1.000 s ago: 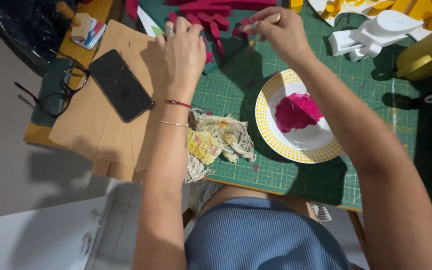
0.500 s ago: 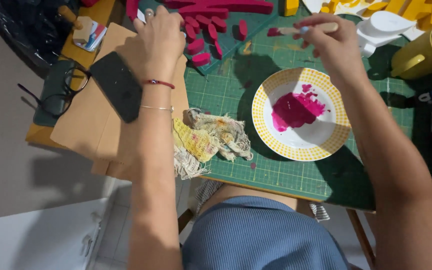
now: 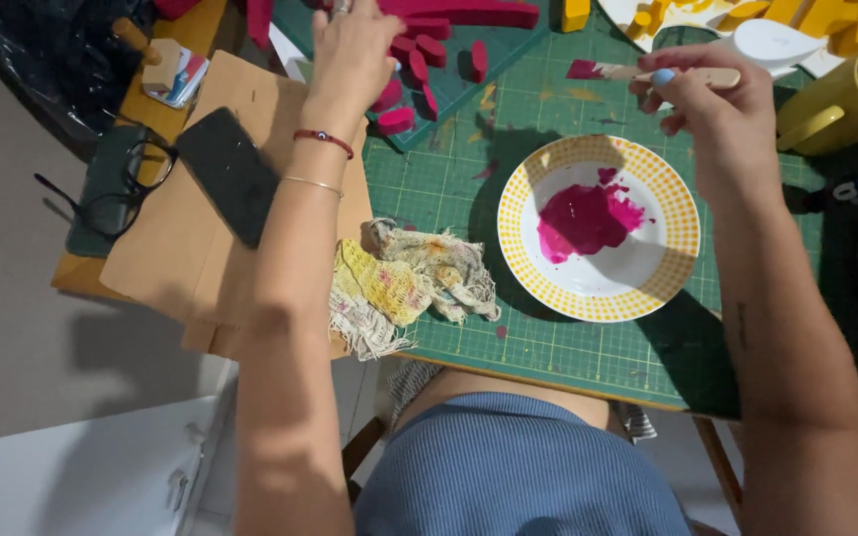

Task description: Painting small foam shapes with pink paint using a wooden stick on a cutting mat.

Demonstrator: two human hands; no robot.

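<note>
My right hand (image 3: 717, 114) grips a wooden-handled paintbrush (image 3: 638, 71) with a pink-stained tip, held level above a white plate with a yellow dotted rim (image 3: 675, 260). A puddle of magenta paint (image 3: 583, 218) lies in the plate. My left hand (image 3: 355, 50) reaches forward over several pink-painted foam pieces (image 3: 417, 67) lying on a green cutting mat (image 3: 548, 337); whether its fingers hold one is hidden. A longer pink strip (image 3: 469, 14) lies at the top.
A paint-stained rag (image 3: 404, 283) lies at the mat's near edge. A black phone (image 3: 230, 174) rests on brown cardboard (image 3: 171, 248), glasses (image 3: 116, 189) to its left. A yellow mug (image 3: 841, 99) and yellow-painted pieces (image 3: 796, 15) sit at the far right. Black bag (image 3: 32, 50) far left.
The view has tilted down, so the plate and rag sit lower and nearer the middle. My right hand has drawn the brush away from the pink pieces to above the plate.
</note>
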